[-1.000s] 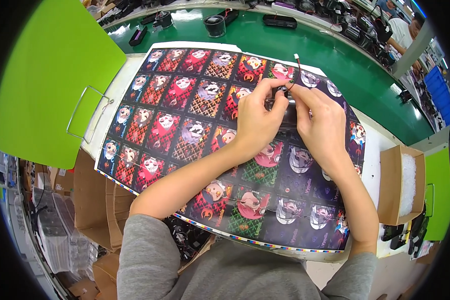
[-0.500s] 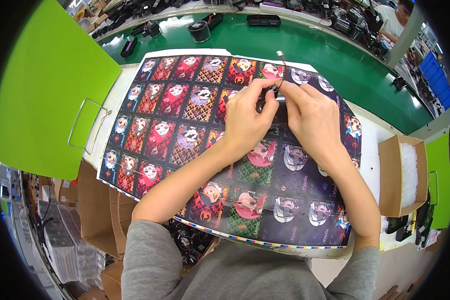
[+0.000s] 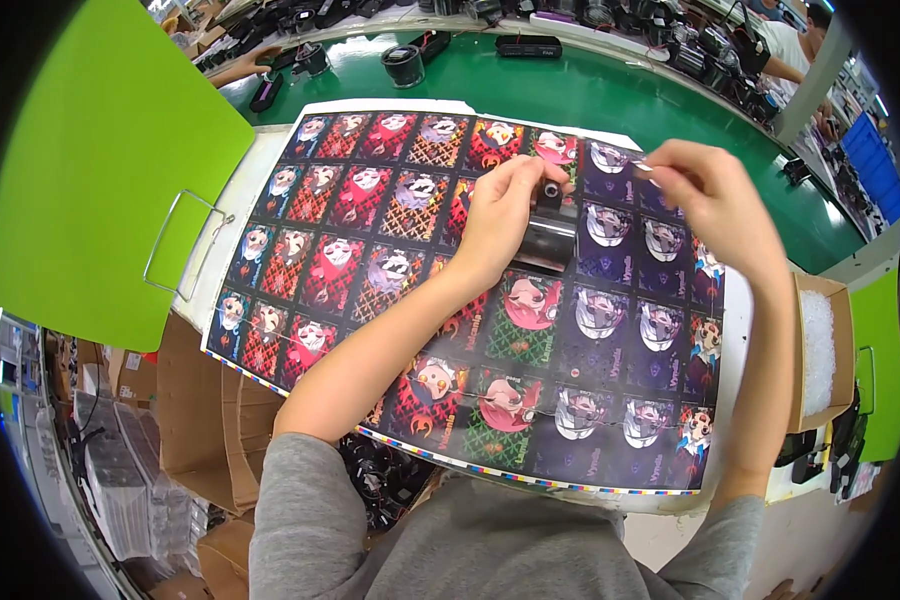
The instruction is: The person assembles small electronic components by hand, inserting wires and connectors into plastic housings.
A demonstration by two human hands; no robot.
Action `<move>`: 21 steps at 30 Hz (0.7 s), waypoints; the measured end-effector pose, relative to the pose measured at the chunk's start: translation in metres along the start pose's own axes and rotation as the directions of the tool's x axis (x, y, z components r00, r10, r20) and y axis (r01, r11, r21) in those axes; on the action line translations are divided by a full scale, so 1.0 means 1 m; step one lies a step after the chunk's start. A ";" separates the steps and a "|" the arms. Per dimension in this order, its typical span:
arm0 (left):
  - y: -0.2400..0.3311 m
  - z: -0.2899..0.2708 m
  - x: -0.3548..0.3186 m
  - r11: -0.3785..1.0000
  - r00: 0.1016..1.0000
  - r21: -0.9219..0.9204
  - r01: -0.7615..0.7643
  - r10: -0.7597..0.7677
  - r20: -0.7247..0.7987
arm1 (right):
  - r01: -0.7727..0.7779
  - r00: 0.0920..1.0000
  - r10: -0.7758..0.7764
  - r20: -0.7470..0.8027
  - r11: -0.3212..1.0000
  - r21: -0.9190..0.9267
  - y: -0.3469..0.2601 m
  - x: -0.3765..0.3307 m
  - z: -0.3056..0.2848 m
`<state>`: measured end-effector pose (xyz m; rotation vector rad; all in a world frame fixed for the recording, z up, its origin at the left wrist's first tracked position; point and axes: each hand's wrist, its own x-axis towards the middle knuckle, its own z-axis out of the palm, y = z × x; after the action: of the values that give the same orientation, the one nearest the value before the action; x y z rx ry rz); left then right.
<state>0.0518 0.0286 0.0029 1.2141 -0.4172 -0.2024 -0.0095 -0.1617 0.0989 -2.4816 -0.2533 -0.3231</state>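
My left hand [image 3: 505,205] is closed on a small black device, near the middle of a large printed sheet [image 3: 375,268]. Its fingers pinch the top, beside a dark round end [image 3: 552,191]. Below that lies the device's glossy dark body [image 3: 548,244], resting on or just over the sheet; I cannot tell which. To the right, my right hand [image 3: 715,195] is raised above the sheet with thumb and forefinger together. A small pale piece [image 3: 643,167] shows at their tips; its kind is too small to tell.
A green work surface [image 3: 480,85] runs along the far side, carrying a clear round cup [image 3: 403,66] and black devices [image 3: 528,46]. Another person's hand [image 3: 245,68] reaches in at far left. A cardboard box [image 3: 820,350] stands right; a green panel [image 3: 110,180] stands left.
My right hand has moved right, away from my left, uncovering the device's glossy body. The white-tipped wire no longer stands up above my hands. A co-worker's hand has appeared at far left.
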 end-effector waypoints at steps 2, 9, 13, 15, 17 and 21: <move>0.000 -0.001 0.001 0.999 1.000 -0.031 -0.020 0.020 -0.005 | -0.031 0.999 0.034 0.024 0.990 -0.138 -0.003 -0.004 -0.023; 0.024 0.000 -0.005 0.990 0.999 -0.133 0.039 -0.038 0.010 | -0.167 0.975 0.218 0.049 0.858 -0.487 0.034 -0.014 -0.097; 0.030 -0.007 0.001 0.983 0.991 -0.161 0.093 -0.075 0.113 | -0.306 0.952 0.241 -0.190 0.798 -0.519 0.117 -0.097 -0.164; 0.032 -0.008 0.006 0.959 0.980 -0.232 0.162 -0.129 0.151 | -0.252 0.968 0.197 -0.157 0.773 -0.582 0.147 -0.153 -0.186; 0.032 -0.010 0.005 0.943 0.980 -0.283 0.175 -0.139 0.143 | -0.642 0.681 0.731 -0.042 0.569 -0.514 0.131 -0.154 -0.159; 0.032 -0.013 0.009 0.887 0.968 -0.415 0.202 -0.115 0.224 | -0.437 0.894 0.445 -0.060 0.830 -0.347 0.172 -0.217 -0.121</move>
<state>0.0630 0.0476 0.0314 0.7856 -0.4134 -0.5329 -0.1928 -0.3934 0.0351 -2.7987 0.4093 -0.1490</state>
